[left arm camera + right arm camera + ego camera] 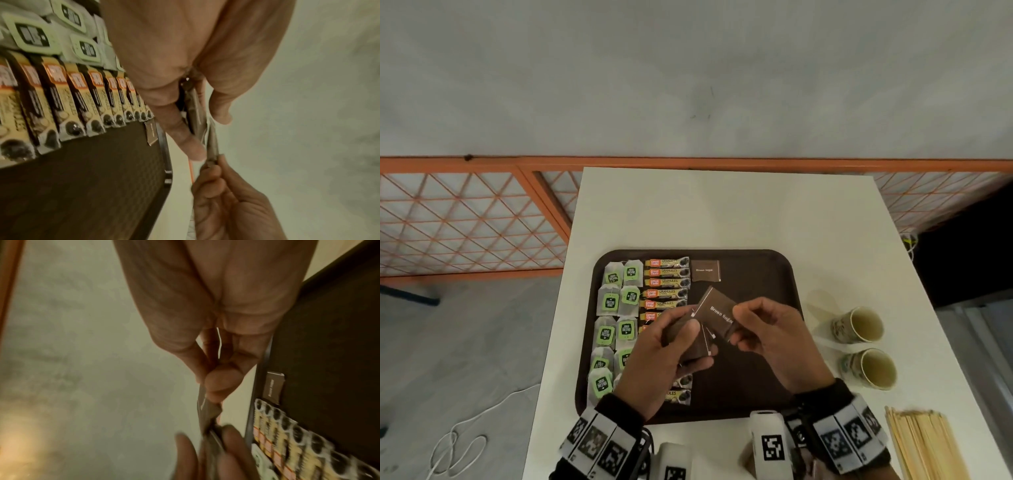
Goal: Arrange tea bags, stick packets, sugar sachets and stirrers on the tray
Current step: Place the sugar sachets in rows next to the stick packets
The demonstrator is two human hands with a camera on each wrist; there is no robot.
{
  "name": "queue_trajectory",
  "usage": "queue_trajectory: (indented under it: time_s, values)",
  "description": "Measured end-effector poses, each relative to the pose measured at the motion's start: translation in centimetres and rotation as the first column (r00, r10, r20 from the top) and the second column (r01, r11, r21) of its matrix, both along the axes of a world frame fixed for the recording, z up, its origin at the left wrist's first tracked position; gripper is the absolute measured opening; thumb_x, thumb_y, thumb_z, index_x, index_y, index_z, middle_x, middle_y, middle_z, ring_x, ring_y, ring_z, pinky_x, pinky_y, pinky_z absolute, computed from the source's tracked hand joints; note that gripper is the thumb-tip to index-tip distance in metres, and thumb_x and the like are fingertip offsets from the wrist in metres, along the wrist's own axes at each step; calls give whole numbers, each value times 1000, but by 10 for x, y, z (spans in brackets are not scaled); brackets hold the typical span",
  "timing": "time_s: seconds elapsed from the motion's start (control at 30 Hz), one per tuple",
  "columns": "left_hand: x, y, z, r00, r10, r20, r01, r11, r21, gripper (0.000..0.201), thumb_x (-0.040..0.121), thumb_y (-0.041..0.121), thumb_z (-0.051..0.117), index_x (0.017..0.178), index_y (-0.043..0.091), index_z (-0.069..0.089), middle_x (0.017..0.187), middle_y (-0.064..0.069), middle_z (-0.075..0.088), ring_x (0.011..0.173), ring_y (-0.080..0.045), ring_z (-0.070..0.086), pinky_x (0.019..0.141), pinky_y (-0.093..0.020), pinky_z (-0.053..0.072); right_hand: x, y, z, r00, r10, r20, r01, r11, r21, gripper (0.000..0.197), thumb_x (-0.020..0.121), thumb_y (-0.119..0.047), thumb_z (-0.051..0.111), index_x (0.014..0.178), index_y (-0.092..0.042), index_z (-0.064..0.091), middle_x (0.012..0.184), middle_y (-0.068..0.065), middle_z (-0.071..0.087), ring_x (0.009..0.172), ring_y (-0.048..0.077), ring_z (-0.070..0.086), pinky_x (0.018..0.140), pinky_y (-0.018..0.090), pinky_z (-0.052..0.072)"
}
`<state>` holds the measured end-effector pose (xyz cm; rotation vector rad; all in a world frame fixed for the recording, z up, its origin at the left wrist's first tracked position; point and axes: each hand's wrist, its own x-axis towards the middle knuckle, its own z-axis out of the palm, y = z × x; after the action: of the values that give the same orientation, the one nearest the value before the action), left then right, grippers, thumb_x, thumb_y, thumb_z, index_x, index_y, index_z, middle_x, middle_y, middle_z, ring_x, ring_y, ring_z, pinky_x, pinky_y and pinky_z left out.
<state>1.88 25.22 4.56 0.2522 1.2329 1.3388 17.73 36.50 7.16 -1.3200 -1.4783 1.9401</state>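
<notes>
Above the brown tray (763, 274), my left hand (688, 339) grips a small stack of brown sugar sachets (697, 349). My right hand (736, 325) pinches the corner of one brown sugar sachet (717, 313), which stands tilted and still touches the stack. In the left wrist view that sachet (212, 142) sits edge-on between both hands. Another sugar sachet (704, 270) lies flat at the tray's far middle. Tea bags (616, 301) fill two columns on the left, and stick packets (666, 282) form a column beside them. Wooden stirrers (924, 445) lie on the table at the near right.
Two paper cups (866, 325) (876, 368) stand on the white table (722, 212) right of the tray. The tray's right half is bare. An orange mesh fence (465, 219) runs behind the table, and a white cable (465, 442) lies on the floor at left.
</notes>
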Motion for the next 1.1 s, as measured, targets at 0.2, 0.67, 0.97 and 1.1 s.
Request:
queue_trajectory:
  time_s: [0.2,0.67,0.97,1.1]
  values:
    - [22,19,-17,982,178,-68,-183,981,-70,18,93,11,62,111,14,63,110,-15,70,94,-27,74,72,-36,60,-10,-10,-26,995,-97,24,99,987,-126,17,90,-23,65,99,-9,70,91,13,72,73,15,62,66,27,50]
    - [-3,-37,-39,989,118,-88,-136,960,-244,15,94,3,59,107,9,63,110,-20,65,86,-34,74,65,-36,61,-51,119,-114,850,-228,476,159,971,181,13,88,-18,72,96,-8,70,81,9,72,56,15,66,64,26,60]
    - [-11,-41,-33,990,115,-77,-131,959,-253,20,94,2,59,111,11,63,111,-19,64,87,-35,74,65,-36,61,-52,128,-117,801,-203,562,52,961,272,13,88,-22,72,93,-10,71,78,7,71,50,10,62,41,7,39]
    - [-14,-42,-30,991,104,-85,-122,960,-252,19,94,3,59,111,11,63,110,-17,63,82,-31,75,62,-34,60,-49,137,-114,820,-163,549,13,964,266,19,87,-21,72,94,-4,73,64,3,65,46,9,58,51,14,43]
